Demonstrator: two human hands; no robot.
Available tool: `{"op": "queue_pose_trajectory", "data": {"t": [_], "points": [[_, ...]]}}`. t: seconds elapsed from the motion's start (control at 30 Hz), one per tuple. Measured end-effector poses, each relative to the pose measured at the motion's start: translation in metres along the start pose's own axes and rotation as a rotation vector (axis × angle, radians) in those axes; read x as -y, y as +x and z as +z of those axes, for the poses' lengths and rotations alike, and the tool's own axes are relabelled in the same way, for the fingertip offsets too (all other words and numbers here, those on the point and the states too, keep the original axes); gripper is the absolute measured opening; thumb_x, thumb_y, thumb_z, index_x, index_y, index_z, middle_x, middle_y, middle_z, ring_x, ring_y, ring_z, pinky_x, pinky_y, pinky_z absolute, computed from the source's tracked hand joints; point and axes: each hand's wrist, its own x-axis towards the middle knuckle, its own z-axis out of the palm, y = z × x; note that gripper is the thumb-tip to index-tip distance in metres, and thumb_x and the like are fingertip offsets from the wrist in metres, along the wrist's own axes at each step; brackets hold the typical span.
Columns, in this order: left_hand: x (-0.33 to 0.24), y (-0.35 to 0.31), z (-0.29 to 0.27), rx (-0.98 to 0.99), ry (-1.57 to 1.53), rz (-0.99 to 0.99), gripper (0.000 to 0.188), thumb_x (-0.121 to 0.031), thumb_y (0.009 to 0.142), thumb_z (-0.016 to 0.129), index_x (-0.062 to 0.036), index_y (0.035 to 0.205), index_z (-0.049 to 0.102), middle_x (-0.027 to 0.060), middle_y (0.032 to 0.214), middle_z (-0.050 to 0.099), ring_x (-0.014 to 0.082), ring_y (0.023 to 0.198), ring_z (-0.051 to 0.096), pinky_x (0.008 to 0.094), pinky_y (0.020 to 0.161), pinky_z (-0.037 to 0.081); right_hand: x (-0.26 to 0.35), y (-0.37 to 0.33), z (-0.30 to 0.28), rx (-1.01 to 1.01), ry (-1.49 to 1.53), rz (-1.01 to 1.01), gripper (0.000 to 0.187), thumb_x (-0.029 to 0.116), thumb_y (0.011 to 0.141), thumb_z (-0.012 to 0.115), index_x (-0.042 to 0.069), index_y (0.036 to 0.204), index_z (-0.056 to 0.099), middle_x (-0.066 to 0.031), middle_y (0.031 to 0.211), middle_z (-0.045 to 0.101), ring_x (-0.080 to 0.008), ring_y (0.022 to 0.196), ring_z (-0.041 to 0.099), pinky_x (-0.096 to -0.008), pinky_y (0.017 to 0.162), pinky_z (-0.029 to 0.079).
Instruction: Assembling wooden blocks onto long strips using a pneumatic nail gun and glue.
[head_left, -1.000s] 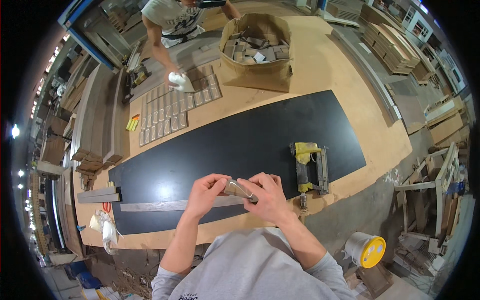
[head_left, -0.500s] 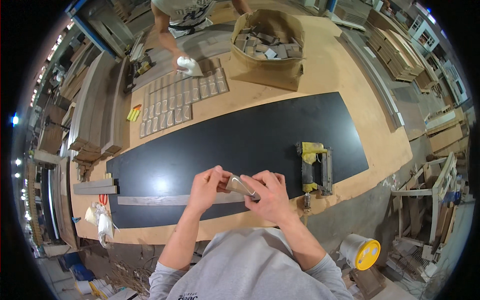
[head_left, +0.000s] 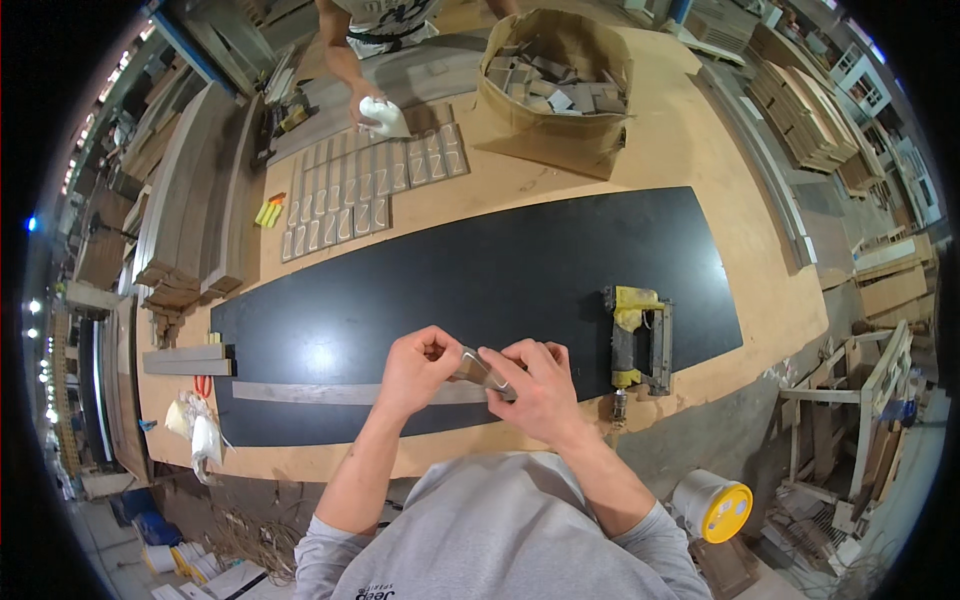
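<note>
Above the front of the black panel (head_left: 450, 270), my right hand (head_left: 538, 392) grips a small greyish-brown wood block (head_left: 480, 371) with a looping pale glue line on its face. My left hand (head_left: 422, 368) has its fingers curled closed at the block's left end; its fingertips are partly hidden. Below them a long grey wood strip (head_left: 300, 394) lies along the panel, and its right part passes behind my hands. To the right of my hands, a yellow and black nail gun (head_left: 632, 338) rests on the panel with its hose fitting toward me.
Across the table, a co-worker's hand (head_left: 358, 100) holds a white glue bottle (head_left: 382, 118) over rows of glue-marked blocks (head_left: 340, 200). A large cardboard box (head_left: 550, 135) holds offcuts. Long boards (head_left: 185, 200) are stacked at left. A yellow-lidded bucket (head_left: 725, 510) stands on the floor.
My left hand's fingers have curled in more at the block's end. The block stays in nearly the same place. The whole view has shifted slightly.
</note>
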Motion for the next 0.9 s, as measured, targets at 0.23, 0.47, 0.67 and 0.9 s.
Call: {"op": "queue_pose_trajectory", "data": {"t": [0.23,0.47,0.67,0.9], "points": [[0.016,0.011,0.024,-0.151,0.225,0.183,0.028,-0.026,0.101,0.075,-0.0012,0.114,0.074,0.0108,0.098,0.078,0.0189,0.084,0.073,0.0343,0.08,0.06,-0.041,0.007,0.003,0.048,-0.013,0.167,0.057,0.01,0.074,0.084,0.015,0.13,0.074,-0.0049,0.115,0.064,-0.0268,0.107,0.065,-0.0444,0.095,0.05],[0.075,-0.014,0.068,0.25,1.021,0.479,0.064,-0.036,0.085,0.083,-0.0061,0.138,0.063,0.0101,0.143,0.059,0.0295,0.133,0.055,0.0517,0.11,0.043,-0.122,-0.012,0.011,0.304,-0.196,0.193,0.058,0.013,0.077,0.083,0.016,0.134,0.072,-0.0045,0.126,0.063,-0.0292,0.122,0.058,-0.0469,0.103,0.049],[0.065,-0.024,0.045,0.243,0.872,0.379,0.051,-0.028,0.084,0.084,-0.0067,0.126,0.065,0.0102,0.129,0.065,0.0324,0.121,0.062,0.0488,0.104,0.049,-0.124,-0.026,-0.005,0.264,-0.159,0.309,0.054,0.018,0.079,0.085,0.017,0.132,0.073,-0.0025,0.127,0.063,-0.0284,0.122,0.057,-0.0453,0.104,0.048],[0.046,-0.003,0.044,0.216,0.801,0.489,0.048,-0.019,0.086,0.082,-0.0064,0.129,0.065,0.0102,0.124,0.068,0.0319,0.119,0.063,0.0462,0.103,0.051,-0.109,-0.04,0.001,0.346,-0.082,0.154,0.056,0.018,0.073,0.089,0.019,0.127,0.075,-0.0003,0.123,0.064,-0.0275,0.121,0.057,-0.0448,0.101,0.047]]}}
